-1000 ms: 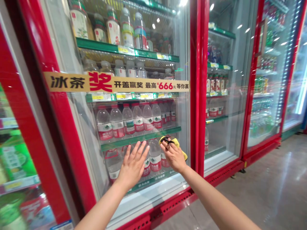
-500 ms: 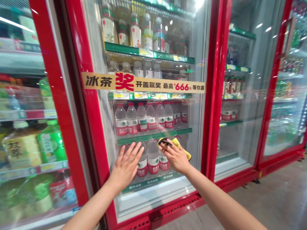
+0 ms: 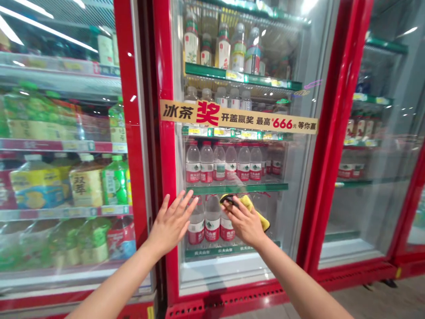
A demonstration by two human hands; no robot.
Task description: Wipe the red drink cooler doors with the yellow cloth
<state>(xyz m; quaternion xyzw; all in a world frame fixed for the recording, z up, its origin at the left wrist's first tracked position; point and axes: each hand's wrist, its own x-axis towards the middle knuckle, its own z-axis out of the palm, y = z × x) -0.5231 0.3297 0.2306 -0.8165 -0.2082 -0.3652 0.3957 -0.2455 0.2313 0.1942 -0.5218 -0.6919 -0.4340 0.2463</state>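
Note:
My right hand (image 3: 245, 220) is closed on a yellow cloth (image 3: 263, 220) with a dark edging, holding it at the glass door (image 3: 299, 177) of a red-framed drinks cooler. Part of the cloth hangs out past the hand on the right. My left hand (image 3: 172, 221) is open with its fingers spread, in front of the door's left edge, where red frame and glass meet. Whether its palm touches the surface I cannot tell. Behind the glass, between the hands, stand large water bottles (image 3: 212, 223) with red and white labels.
A tan banner strip (image 3: 239, 117) with printed characters crosses the door. Smaller red-capped bottles (image 3: 231, 164) fill the shelf above the hands. To the left, another cooler holds bottled drinks (image 3: 86, 181); to the right is a further red-framed cooler (image 3: 352, 212). Grey floor (image 3: 361, 299) shows below right.
The view has turned left, bringing more of the left cooler in. Against the door, both hands have shifted left, the right one carrying the yellow cloth; my left hand now overlaps the red frame.

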